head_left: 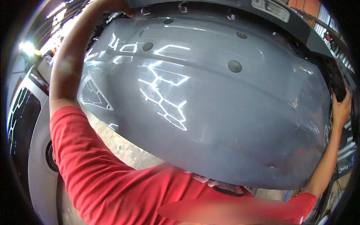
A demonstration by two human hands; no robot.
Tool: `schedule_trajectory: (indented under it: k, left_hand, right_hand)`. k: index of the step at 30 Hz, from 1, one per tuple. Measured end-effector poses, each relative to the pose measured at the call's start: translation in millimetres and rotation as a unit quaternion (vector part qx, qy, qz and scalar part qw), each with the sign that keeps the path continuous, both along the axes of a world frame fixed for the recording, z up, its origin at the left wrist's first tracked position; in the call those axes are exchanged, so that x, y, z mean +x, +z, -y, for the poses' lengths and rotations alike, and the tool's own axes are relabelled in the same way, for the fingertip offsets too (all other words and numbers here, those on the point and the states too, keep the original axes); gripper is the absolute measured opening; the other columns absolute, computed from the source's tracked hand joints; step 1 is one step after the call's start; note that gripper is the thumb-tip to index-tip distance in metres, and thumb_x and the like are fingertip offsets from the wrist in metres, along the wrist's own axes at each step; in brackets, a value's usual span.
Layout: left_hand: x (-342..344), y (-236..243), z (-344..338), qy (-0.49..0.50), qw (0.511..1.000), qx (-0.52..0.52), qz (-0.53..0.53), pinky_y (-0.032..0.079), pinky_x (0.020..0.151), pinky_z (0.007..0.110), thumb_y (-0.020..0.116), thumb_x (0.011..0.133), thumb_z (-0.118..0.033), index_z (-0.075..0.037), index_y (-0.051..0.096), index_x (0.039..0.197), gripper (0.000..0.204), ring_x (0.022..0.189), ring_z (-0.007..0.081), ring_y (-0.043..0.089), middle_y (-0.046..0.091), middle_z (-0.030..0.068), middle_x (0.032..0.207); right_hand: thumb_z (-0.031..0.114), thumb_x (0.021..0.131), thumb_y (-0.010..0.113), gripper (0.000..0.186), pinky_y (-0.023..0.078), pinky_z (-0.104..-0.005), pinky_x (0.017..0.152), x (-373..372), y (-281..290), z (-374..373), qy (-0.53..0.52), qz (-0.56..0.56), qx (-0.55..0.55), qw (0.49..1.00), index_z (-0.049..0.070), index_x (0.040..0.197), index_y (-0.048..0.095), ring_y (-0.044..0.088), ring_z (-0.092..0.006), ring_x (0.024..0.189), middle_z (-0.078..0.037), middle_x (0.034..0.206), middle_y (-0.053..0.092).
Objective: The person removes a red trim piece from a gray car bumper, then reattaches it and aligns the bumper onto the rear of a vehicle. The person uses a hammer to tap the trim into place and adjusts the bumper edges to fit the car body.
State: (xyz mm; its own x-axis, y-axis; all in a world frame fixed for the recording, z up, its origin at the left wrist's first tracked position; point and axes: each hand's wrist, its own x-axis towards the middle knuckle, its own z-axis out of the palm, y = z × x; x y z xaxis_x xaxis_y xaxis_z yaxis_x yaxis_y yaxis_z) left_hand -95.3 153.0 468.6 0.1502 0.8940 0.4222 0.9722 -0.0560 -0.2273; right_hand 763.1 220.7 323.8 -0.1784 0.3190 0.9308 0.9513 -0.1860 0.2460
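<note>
Nearest: red sleeves (pixel 90 142) at the bottom of the view, arms spread wide around a big glossy grey panel (pixel 217 108). Panel is right in front of the torso, filling most of the view; concrete floor (pixel 131 150) shows past its near left edge.

Mid-panel: four dark round discs (pixel 234 66), plus strong light reflections. Right end has pale and brownish marks (pixel 295 103); can't tell if damage or dirt.

Right hand (pixel 341 108) is at the panel's right edge, against the lower end of a black piece (pixel 333 77). Fingers partly hidden, can't confirm a grip. Left hand (pixel 116 6) is at the far left corner, cut by the frame; can't tell its grip either.

Step, my read: holding or lining up the panel, one hand per end. Next move calls for both ends shifting together, level, no twist, edges kept from rubbing.

Beyond the far edge: grey bodywork (pixel 311 33) with a clear rectangular lamp (pixel 272 9). Off left: pale vehicle (pixel 39 165), bright light (pixel 28 48) behind it.
</note>
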Motion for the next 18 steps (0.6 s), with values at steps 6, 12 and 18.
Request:
schedule_trajectory:
  k: [6, 12, 18]
  left_hand:
    - [-98, -27, -12, -0.181, 0.962, 0.028, 0.203, 0.054, 0.096, 0.034, 0.083, 0.080, -0.005, -0.010, 0.057, 0.143, 0.069, 0.111, 0.0178, 0.065, 0.071, 0.0096, 0.125]
    - [-90, -30, -2, 0.045, 0.994, 0.097, 0.038, 0.054, 0.097, 0.041, 0.078, 0.083, -0.015, -0.002, 0.066, 0.131, 0.051, 0.112, 0.0278, 0.069, 0.072, 0.0161, 0.124]
    - [-87, -25, 4, -0.016, 0.945, 0.312, -0.093, 0.050, 0.104, 0.047, 0.074, 0.079, -0.017, -0.002, 0.069, 0.127, 0.050, 0.118, 0.0394, 0.066, 0.070, 0.0230, 0.123]
  right_hand:
    - [0.033, 0.091, 0.078, 0.064, 0.046, -0.0461, 0.107, 8, -5, -13, -0.004, -0.053, -0.006, 0.999, 0.007, 0.143, 0.054, 0.059, -0.0382, 0.126, -0.018, 0.137, 0.063]
    - [0.048, 0.096, 0.067, 0.065, 0.052, -0.0457, 0.099, 24, -14, -23, -0.042, -0.051, -0.018, 0.998, 0.011, 0.148, 0.053, 0.064, -0.0399, 0.122, -0.020, 0.138, 0.065]
    - [0.040, 0.093, 0.073, 0.058, 0.053, -0.0456, 0.094, 20, 3, -32, -0.057, -0.087, -0.036, 0.994, 0.007, 0.139, 0.061, 0.067, -0.0404, 0.115, -0.021, 0.131, 0.068]
